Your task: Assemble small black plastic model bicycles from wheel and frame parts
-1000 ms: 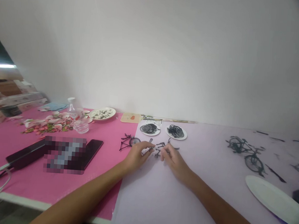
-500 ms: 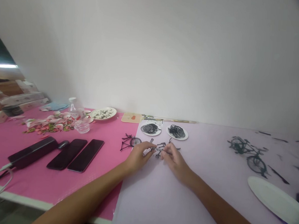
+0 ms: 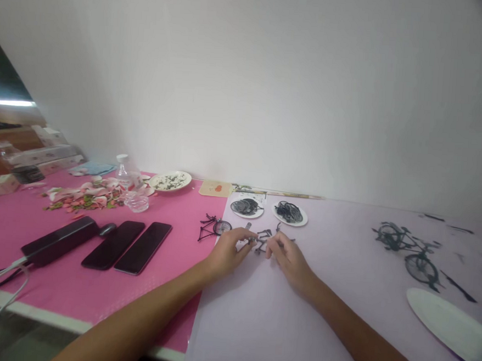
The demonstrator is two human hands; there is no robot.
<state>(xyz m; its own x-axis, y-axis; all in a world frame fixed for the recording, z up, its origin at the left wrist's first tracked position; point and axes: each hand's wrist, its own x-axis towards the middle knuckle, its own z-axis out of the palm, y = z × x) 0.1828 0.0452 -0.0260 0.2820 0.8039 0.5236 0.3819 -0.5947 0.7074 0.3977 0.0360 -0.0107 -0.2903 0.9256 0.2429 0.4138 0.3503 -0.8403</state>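
Our left hand (image 3: 228,252) pinches a small part (image 3: 252,238) between its fingers, too tiny to make out, above the tabletop (image 3: 255,324). Our right hand's (image 3: 292,264) fingers curl just beside it; we cannot tell whether they grip anything. Both hands partly hide bike pieces (image 3: 264,233). Compared with half a second ago, our view has swung slightly left.

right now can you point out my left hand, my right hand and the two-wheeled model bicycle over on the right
left hand (image 3: 226,253): head view, back of the hand
right hand (image 3: 291,260): head view, back of the hand
model bicycle (image 3: 410,249): head view, frame between its wheels
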